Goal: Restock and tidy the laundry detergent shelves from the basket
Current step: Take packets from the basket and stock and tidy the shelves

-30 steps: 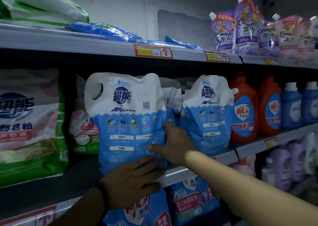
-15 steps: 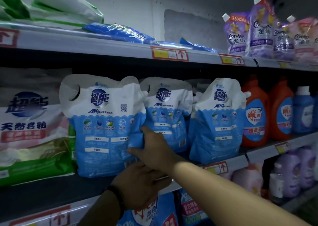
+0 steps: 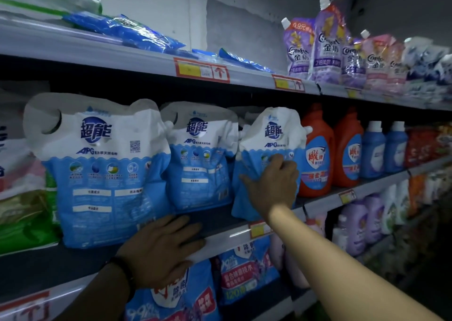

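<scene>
Three blue-and-white detergent pouches stand on the middle shelf: a large left pouch, a middle pouch set further back, and a right pouch. My right hand presses on the front of the right pouch, thumb on its left edge and fingers curled at its right side. My left hand lies flat with fingers spread on the shelf's front lip, just below the left pouch's bottom right corner. The basket is out of view.
Two orange jugs and blue bottles stand right of the pouches. A green-and-white bag sits at far left. Purple and pink spout pouches and flat blue packs fill the top shelf. Blue bags hang below.
My right hand left the big left pouch and went right to the right pouch. My left hand dropped flat onto the shelf lip. The left pouch now stands alone.
</scene>
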`<state>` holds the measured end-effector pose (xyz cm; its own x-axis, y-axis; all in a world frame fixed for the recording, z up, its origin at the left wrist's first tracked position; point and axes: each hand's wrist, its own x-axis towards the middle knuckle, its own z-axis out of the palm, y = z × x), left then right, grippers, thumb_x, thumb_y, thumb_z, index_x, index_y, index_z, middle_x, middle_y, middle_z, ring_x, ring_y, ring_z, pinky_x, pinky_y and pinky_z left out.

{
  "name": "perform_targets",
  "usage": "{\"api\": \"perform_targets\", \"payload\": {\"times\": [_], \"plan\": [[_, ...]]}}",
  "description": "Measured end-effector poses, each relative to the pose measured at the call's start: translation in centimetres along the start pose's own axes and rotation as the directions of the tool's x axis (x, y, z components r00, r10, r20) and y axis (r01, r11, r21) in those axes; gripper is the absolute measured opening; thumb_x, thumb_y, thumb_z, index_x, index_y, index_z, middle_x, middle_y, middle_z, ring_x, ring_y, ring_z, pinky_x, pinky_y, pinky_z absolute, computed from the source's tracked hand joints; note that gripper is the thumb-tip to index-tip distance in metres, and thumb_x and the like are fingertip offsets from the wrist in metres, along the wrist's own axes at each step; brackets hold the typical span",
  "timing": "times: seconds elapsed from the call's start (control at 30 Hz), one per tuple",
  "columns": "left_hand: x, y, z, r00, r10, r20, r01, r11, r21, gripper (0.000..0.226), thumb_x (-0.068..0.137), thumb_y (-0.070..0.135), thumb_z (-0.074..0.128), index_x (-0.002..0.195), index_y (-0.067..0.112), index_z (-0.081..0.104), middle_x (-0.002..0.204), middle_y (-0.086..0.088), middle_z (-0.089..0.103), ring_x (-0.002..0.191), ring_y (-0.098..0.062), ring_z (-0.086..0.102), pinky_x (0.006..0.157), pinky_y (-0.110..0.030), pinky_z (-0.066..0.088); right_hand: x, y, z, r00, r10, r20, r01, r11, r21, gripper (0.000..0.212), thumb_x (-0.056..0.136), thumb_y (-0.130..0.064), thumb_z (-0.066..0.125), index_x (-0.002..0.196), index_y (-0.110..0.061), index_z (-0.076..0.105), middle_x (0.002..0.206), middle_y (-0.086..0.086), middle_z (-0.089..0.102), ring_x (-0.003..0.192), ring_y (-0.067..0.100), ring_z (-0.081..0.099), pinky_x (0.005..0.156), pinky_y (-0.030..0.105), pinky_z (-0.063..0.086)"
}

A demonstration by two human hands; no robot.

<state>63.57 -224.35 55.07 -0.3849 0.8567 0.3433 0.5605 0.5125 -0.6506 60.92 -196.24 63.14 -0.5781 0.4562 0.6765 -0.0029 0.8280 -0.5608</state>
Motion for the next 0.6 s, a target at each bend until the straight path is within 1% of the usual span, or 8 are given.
{"api": "perform_targets", "payload": {"times": [0.1,0.17,0.27,0.33,0.4,0.47,0.5,0.6], "plan": [[0.0,-0.1,0.3,0.999,-0.013,0.033,0.014,1.0,-0.024,0.049,0.101,0.056,0.054,0.143,0.032,0.063,0.146,-0.002,0.064,0.123,-0.029,0.064,0.103,-0.043,0.047,0.5,-0.2,0.9,0.999,-0.031,-0.013,0.03,0.997,-0.066,0.082,0.079,-0.067,0.078,0.127,-0.011,0.044,0.132,0.018,0.047,0.121,0.04,0.049,0.088,0.051,0.053],[-0.1,0.0,0.7,0.999,-0.023,0.047,0.025,0.999,-0.039,0.05,0.103,0.055,0.051,0.146,0.03,0.06,0.148,-0.005,0.061,0.125,-0.03,0.062,0.102,-0.044,0.05,1.0,-0.5,1.4,0.999,-0.034,0.008,0.035,0.994,-0.1,0.082,0.083,-0.071,0.071,0.13,-0.01,0.041,0.134,0.019,0.047,0.122,0.042,0.049,0.084,0.052,0.053],[0.1,-0.1,0.7,1.0,-0.015,0.004,0.015,0.998,-0.055,0.048,0.104,0.052,0.049,0.143,0.028,0.06,0.144,-0.005,0.062,0.121,-0.028,0.061,0.098,-0.042,0.05,1.6,-0.7,1.9,0.999,-0.032,0.039,0.037,0.99,-0.134,0.081,0.09,-0.072,0.062,0.138,-0.012,0.039,0.139,0.02,0.045,0.125,0.044,0.048,0.087,0.055,0.053],[0.2,-0.1,0.5,0.999,-0.013,-0.03,0.01,0.997,-0.071,0.046,0.102,0.051,0.053,0.139,0.026,0.062,0.138,-0.005,0.064,0.116,-0.028,0.062,0.094,-0.041,0.052,2.1,-0.7,1.8,0.997,-0.034,0.063,0.042,0.99,-0.137,0.072,0.093,-0.07,0.06,0.138,-0.015,0.045,0.141,0.018,0.046,0.126,0.044,0.049,0.088,0.055,0.052],[0.1,0.0,0.6,0.999,-0.009,-0.039,0.006,0.997,-0.081,0.046,0.101,0.05,0.055,0.139,0.024,0.063,0.135,-0.006,0.064,0.113,-0.028,0.062,0.092,-0.041,0.054,2.7,-0.7,1.6,0.995,-0.044,0.09,0.055,0.991,-0.12,0.053,0.097,-0.062,0.06,0.127,-0.018,0.055,0.135,0.014,0.053,0.123,0.043,0.051,0.084,0.052,0.051],[0.0,-0.1,0.8,0.999,-0.014,-0.033,0.012,0.997,-0.073,0.048,0.101,0.051,0.055,0.14,0.024,0.062,0.134,-0.006,0.064,0.113,-0.028,0.062,0.09,-0.041,0.055,2.8,-0.6,1.6,0.993,-0.086,0.086,0.096,0.987,-0.128,0.028,0.102,-0.043,0.06,0.119,-0.02,0.061,0.128,0.011,0.059,0.118,0.041,0.055,0.081,0.05,0.05],[0.0,-0.1,0.9,1.0,-0.015,-0.023,0.013,0.998,-0.067,0.049,0.101,0.052,0.054,0.141,0.025,0.062,0.134,-0.007,0.064,0.114,-0.029,0.062,0.09,-0.041,0.055,2.7,-0.6,1.6,0.991,-0.109,0.073,0.119,0.983,-0.14,0.02,0.103,-0.035,0.059,0.117,-0.021,0.062,0.125,0.01,0.06,0.116,0.041,0.056,0.079,0.049,0.05],[0.1,-0.2,0.8,1.0,-0.023,-0.014,0.022,0.998,-0.054,0.049,0.101,0.053,0.053,0.142,0.027,0.06,0.134,-0.008,0.064,0.114,-0.029,0.062,0.088,-0.04,0.054,2.3,-0.5,1.5,0.989,-0.143,0.04,0.146,0.984,-0.103,0.013,0.103,-0.026,0.057,0.114,-0.019,0.062,0.12,0.01,0.063,0.11,0.04,0.058,0.077,0.049,0.05]]}}
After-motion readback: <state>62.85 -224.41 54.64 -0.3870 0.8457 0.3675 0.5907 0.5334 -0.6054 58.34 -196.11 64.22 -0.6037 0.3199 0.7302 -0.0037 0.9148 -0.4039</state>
